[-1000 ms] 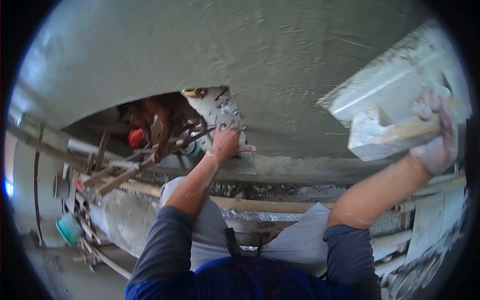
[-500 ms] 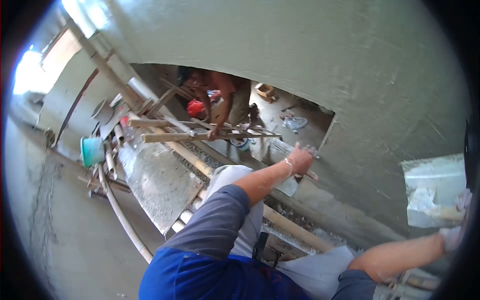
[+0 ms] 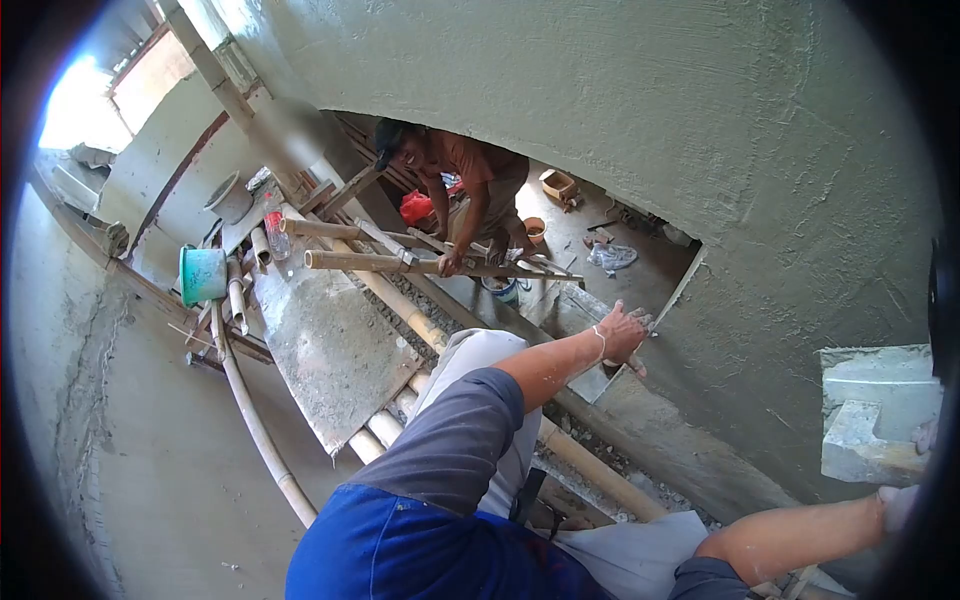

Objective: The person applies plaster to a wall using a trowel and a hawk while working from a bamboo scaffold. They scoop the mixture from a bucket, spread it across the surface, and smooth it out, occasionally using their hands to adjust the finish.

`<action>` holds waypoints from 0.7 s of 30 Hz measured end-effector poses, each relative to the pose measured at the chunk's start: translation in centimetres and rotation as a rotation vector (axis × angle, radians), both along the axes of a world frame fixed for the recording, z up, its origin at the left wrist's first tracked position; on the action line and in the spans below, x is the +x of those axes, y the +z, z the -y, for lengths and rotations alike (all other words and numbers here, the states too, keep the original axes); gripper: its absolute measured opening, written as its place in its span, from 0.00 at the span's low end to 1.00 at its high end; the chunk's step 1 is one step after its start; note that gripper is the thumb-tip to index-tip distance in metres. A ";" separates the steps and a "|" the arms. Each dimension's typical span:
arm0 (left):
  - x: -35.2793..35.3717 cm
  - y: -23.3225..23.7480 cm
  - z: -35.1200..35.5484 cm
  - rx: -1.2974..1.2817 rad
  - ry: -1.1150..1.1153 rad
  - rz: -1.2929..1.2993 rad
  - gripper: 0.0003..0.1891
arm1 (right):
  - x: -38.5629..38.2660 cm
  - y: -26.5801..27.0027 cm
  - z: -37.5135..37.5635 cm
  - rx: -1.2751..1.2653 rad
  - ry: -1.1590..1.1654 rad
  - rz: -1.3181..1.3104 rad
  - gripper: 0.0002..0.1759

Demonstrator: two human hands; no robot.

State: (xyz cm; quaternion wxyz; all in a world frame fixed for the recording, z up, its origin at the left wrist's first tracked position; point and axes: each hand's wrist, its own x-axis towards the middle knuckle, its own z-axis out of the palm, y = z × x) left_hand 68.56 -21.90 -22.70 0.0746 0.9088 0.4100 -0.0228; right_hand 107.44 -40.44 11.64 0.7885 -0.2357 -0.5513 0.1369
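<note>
My left hand (image 3: 623, 335) rests on the lower corner of an opening in the freshly plastered grey wall (image 3: 600, 110), fingers spread against the wet edge. My right hand (image 3: 905, 490), in a pale glove, sits at the far right edge of the view and grips the wooden handle of a plastering float (image 3: 868, 410) caked with grey mortar. The float is held flat, close to the wall. Most of the right hand is cut off by the frame edge.
Another person (image 3: 460, 170) in a brown shirt bends over bamboo poles (image 3: 420, 265) inside the opening. I sit on bamboo scaffolding (image 3: 590, 465) with a mortar-covered board (image 3: 325, 350). A teal bucket (image 3: 203, 274), a plastic bottle (image 3: 276, 233) and a grey pan (image 3: 232, 197) lie at the left.
The view has swung left and down, showing more ground and scaffolding. The float in my right hand has dropped from the upper right to the lower right edge. My left hand stays at the opening's corner.
</note>
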 end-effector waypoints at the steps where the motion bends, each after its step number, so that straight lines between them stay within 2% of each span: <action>1: -0.1 -0.1 0.0 0.007 -0.002 0.014 0.57 | 0.0 0.0 0.0 -0.001 0.002 0.001 0.07; 15: -0.1 -1.9 -0.1 0.020 -0.034 -0.104 0.56 | -0.7 -0.1 -0.4 -0.034 0.031 -0.010 0.08; 18: -0.3 -2.0 -0.1 -0.015 -0.045 -0.102 0.57 | -1.1 -0.5 -0.7 -0.057 0.040 -0.009 0.08; 21: 0.0 -3.3 -0.7 -0.053 -0.070 -0.236 0.61 | -1.5 -0.7 -1.0 -0.079 0.044 -0.005 0.08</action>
